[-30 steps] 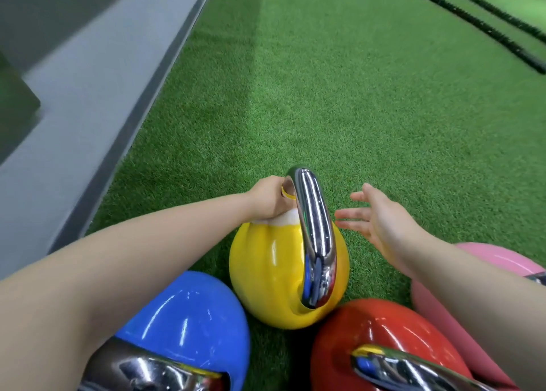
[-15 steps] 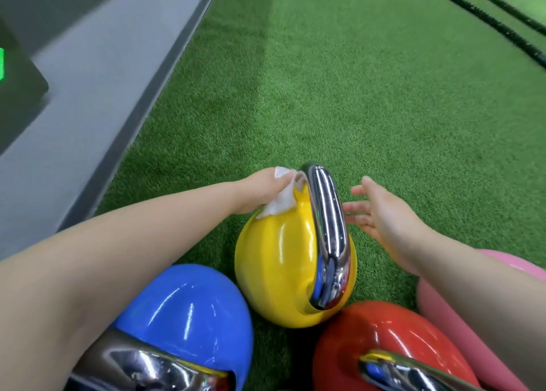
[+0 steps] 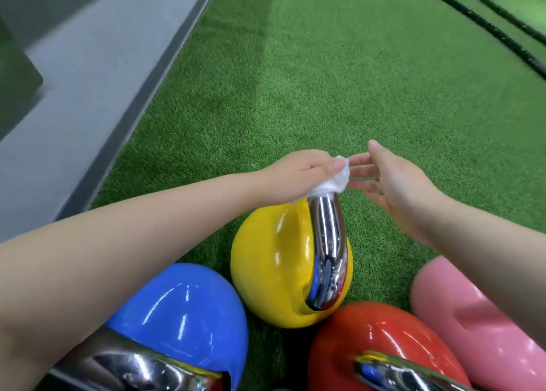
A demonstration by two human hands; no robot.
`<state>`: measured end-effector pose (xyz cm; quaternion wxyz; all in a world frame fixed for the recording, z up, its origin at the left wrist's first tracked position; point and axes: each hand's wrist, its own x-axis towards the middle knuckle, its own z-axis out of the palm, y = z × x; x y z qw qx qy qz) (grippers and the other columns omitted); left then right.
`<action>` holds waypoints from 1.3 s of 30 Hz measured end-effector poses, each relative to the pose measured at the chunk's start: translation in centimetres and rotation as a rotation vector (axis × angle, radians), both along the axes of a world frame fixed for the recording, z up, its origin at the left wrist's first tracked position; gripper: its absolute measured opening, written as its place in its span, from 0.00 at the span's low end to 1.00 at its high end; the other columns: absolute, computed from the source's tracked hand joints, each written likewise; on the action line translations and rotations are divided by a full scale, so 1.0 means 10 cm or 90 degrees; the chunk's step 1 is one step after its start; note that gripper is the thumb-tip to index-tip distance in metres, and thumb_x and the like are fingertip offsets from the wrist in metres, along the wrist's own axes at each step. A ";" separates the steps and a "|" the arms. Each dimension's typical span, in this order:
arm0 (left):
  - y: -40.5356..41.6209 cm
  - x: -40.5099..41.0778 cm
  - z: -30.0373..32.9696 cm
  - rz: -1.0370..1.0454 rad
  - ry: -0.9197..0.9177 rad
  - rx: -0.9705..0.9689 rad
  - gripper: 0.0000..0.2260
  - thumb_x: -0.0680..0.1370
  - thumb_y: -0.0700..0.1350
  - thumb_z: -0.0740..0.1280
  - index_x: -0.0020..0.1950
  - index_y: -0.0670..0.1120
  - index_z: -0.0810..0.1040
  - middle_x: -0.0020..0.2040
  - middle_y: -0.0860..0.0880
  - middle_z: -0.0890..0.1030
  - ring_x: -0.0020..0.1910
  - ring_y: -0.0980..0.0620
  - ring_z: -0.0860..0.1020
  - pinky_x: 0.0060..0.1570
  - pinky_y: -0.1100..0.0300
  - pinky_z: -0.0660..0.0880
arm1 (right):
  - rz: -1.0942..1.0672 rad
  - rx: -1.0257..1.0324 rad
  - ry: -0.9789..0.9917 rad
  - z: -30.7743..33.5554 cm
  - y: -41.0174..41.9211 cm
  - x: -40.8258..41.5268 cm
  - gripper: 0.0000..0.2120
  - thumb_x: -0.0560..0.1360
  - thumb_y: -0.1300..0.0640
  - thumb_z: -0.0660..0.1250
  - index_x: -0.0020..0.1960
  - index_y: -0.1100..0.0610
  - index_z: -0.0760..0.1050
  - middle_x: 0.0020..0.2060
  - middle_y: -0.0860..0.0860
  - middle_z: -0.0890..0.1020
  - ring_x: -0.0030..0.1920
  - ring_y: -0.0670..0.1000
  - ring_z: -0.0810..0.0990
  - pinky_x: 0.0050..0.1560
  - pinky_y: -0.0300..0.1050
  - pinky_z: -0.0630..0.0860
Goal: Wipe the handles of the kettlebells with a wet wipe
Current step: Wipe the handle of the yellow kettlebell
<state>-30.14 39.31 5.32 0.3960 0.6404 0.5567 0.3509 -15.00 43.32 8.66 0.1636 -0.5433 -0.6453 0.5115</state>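
your left hand (image 3: 301, 175) grips a crumpled white wet wipe (image 3: 332, 183), its fingers curled round the cloth and pressing it onto the far top end of the polished chrome handle (image 3: 326, 243) of the glossy yellow round kettlebell (image 3: 266, 272). your right hand (image 3: 390, 183) hovers just beside it with fingers straight and loosely spread, palm turned toward the wipe, fingertips (image 3: 359, 160) close to the wipe's free edge; whether they touch it cannot be told.

the yellow kettlebell stands on the green artificial turf floor (image 3: 325, 80), its handle running from the wipe down toward you. nearer to you sit three more: a glossy blue round kettlebell (image 3: 183, 311) at lower left under your left forearm, with its chrome handle (image 3: 133, 367) at the bottom edge; a glossy red round kettlebell (image 3: 375, 331) at lower right, touching the yellow one, with its chrome handle (image 3: 393, 370) cut by the frame; and a pale pink kettlebell (image 3: 461, 316) at the right, partly hidden by your right forearm.

no container shows, and no brand, label or writing can be read on any bell. a grey raised ledge (image 3: 97, 80) borders the turf on the left, and two thick black ropes (image 3: 484, 27) lie across the far right corner.
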 end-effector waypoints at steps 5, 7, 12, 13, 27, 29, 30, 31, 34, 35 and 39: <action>-0.04 -0.12 0.03 -0.056 0.048 -0.101 0.11 0.81 0.52 0.53 0.56 0.49 0.70 0.46 0.55 0.72 0.42 0.58 0.72 0.43 0.67 0.68 | 0.062 0.101 -0.020 0.03 -0.07 -0.01 0.15 0.81 0.49 0.50 0.54 0.48 0.74 0.57 0.47 0.77 0.59 0.47 0.74 0.64 0.47 0.67; -0.04 -0.13 0.10 -0.070 0.109 -0.096 0.24 0.78 0.54 0.58 0.71 0.47 0.59 0.57 0.55 0.75 0.50 0.57 0.75 0.49 0.64 0.72 | 0.095 0.152 -0.009 0.08 -0.11 -0.03 0.14 0.81 0.52 0.52 0.56 0.49 0.76 0.57 0.46 0.77 0.59 0.45 0.73 0.63 0.41 0.67; -0.01 -0.16 0.17 -0.106 0.157 -0.114 0.46 0.72 0.56 0.68 0.76 0.47 0.37 0.71 0.57 0.66 0.64 0.58 0.68 0.63 0.64 0.63 | 0.186 0.247 -0.055 0.12 -0.27 0.03 0.14 0.79 0.51 0.54 0.53 0.48 0.79 0.51 0.47 0.83 0.53 0.47 0.78 0.51 0.34 0.70; -0.02 -0.18 0.19 -0.126 0.161 -0.125 0.47 0.71 0.58 0.67 0.76 0.48 0.37 0.73 0.58 0.64 0.67 0.59 0.66 0.65 0.65 0.61 | 0.197 0.252 -0.065 0.09 -0.31 0.06 0.15 0.79 0.50 0.55 0.54 0.49 0.80 0.51 0.48 0.83 0.53 0.47 0.78 0.50 0.32 0.70; -0.06 -0.19 0.14 -0.192 0.252 -0.070 0.43 0.63 0.79 0.47 0.71 0.57 0.60 0.72 0.56 0.62 0.73 0.57 0.55 0.70 0.50 0.40 | 0.239 0.312 -0.112 0.10 -0.55 0.03 0.19 0.79 0.48 0.52 0.58 0.57 0.77 0.54 0.55 0.82 0.57 0.53 0.77 0.56 0.44 0.69; -0.04 -0.20 0.09 -0.156 0.243 -0.063 0.43 0.62 0.77 0.40 0.70 0.56 0.62 0.71 0.56 0.64 0.73 0.56 0.56 0.70 0.47 0.38 | 0.222 0.277 -0.107 0.08 -0.44 -0.07 0.17 0.81 0.50 0.52 0.55 0.53 0.79 0.50 0.50 0.83 0.54 0.52 0.78 0.54 0.44 0.70; -0.04 -0.20 0.10 -0.141 0.254 -0.071 0.40 0.65 0.73 0.40 0.71 0.55 0.62 0.72 0.56 0.64 0.74 0.56 0.54 0.71 0.44 0.37 | 0.210 0.254 -0.089 0.07 -0.40 -0.11 0.16 0.81 0.51 0.52 0.49 0.51 0.79 0.43 0.46 0.82 0.49 0.49 0.78 0.51 0.43 0.71; -0.05 -0.21 0.11 -0.135 0.272 -0.084 0.38 0.66 0.70 0.41 0.71 0.55 0.61 0.73 0.56 0.63 0.75 0.56 0.52 0.71 0.42 0.37 | 0.193 0.238 -0.072 0.06 -0.38 -0.13 0.17 0.81 0.51 0.52 0.43 0.49 0.78 0.35 0.42 0.79 0.42 0.44 0.77 0.46 0.41 0.70; -0.07 -0.22 0.18 -0.174 0.332 -0.107 0.41 0.63 0.72 0.40 0.73 0.56 0.57 0.74 0.56 0.60 0.74 0.57 0.53 0.71 0.44 0.36 | 0.149 0.242 -0.041 0.04 -0.43 -0.09 0.21 0.80 0.51 0.54 0.29 0.49 0.70 0.20 0.39 0.71 0.25 0.38 0.68 0.30 0.32 0.62; -0.08 -0.23 0.22 -0.189 0.343 -0.114 0.41 0.64 0.72 0.42 0.73 0.56 0.56 0.74 0.56 0.59 0.74 0.57 0.53 0.71 0.44 0.35 | 0.150 0.245 -0.039 0.05 -0.47 -0.06 0.21 0.80 0.51 0.54 0.29 0.49 0.70 0.19 0.39 0.71 0.24 0.38 0.67 0.29 0.33 0.62; -0.14 -0.18 0.34 -0.252 0.389 -0.115 0.37 0.64 0.68 0.51 0.73 0.60 0.55 0.76 0.59 0.47 0.75 0.58 0.41 0.70 0.43 0.32 | 0.146 0.238 -0.051 0.09 -0.65 0.08 0.21 0.79 0.47 0.58 0.35 0.58 0.78 0.18 0.43 0.71 0.22 0.43 0.69 0.26 0.36 0.62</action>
